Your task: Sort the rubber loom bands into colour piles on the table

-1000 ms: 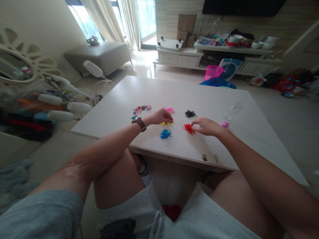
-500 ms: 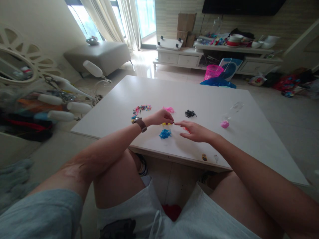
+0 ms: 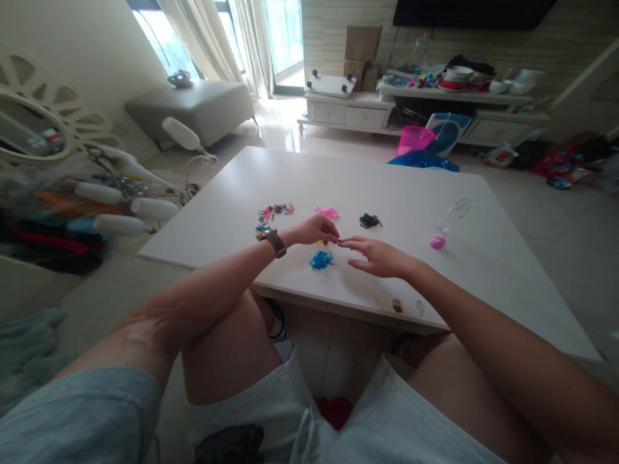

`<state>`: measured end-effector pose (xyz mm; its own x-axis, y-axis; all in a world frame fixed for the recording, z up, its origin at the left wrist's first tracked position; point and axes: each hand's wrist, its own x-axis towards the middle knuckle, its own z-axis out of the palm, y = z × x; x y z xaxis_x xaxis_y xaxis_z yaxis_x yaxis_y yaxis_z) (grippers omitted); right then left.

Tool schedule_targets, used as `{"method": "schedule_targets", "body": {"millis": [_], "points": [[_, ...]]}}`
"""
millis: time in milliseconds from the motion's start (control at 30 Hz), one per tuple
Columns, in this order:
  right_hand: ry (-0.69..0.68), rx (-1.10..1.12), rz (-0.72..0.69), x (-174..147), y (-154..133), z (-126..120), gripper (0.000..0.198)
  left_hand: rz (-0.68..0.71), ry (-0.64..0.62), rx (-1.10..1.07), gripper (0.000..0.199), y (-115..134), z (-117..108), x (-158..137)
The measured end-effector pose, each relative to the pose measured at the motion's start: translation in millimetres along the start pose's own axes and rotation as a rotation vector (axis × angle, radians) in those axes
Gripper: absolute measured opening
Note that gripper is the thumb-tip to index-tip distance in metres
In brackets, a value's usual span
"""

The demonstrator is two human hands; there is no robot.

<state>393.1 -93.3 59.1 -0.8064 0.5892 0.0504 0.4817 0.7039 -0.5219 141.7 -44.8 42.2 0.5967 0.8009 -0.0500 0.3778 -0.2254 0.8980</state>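
Note:
My left hand, with a brown-strapped watch on its wrist, is pinched closed over the middle of the table. A tiny dark thing, its kind too small to tell, shows at its fingertips. My right hand is open, palm down, its stretched index fingertip meeting that dark thing. Close below the left hand lies a pile of blue band-like pieces. Yellow pieces are mostly covered by the left hand. Beyond the hands are a pink pile and a black pile. Mixed coloured pieces form a curved row at left.
The white table spreads before my knees. On its right lie a pink round object and a clear plastic container. A yellow cartoon figure and a small whitish piece are by the near edge.
My hands stay nearly in place, fingertips still together. The left fingers have dipped slightly, and the red-orange pieces glimpsed beneath the right hand no longer show.

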Motion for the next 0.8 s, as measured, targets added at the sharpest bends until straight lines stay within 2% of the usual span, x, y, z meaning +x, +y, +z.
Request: {"method": "schedule_targets", "body": {"millis": [200,433,633,800], "points": [[0.027,-0.015,-0.022,0,2,-1,0.049,-0.035,-0.016,-0.011,0.025,-5,-1,1],[0.042,-0.065,0.022,0,5,-5,0.044,-0.046,-0.028,0.207,0.017,-10,-6,-1],[0.061,-0.126,0.027,0,9,-7,0.041,-0.039,-0.159,0.289,0.010,-7,-5,-4],[0.057,-0.150,0.032,0,9,-7,0.041,-0.052,-0.161,0.351,0.008,-7,-4,-4]]}}
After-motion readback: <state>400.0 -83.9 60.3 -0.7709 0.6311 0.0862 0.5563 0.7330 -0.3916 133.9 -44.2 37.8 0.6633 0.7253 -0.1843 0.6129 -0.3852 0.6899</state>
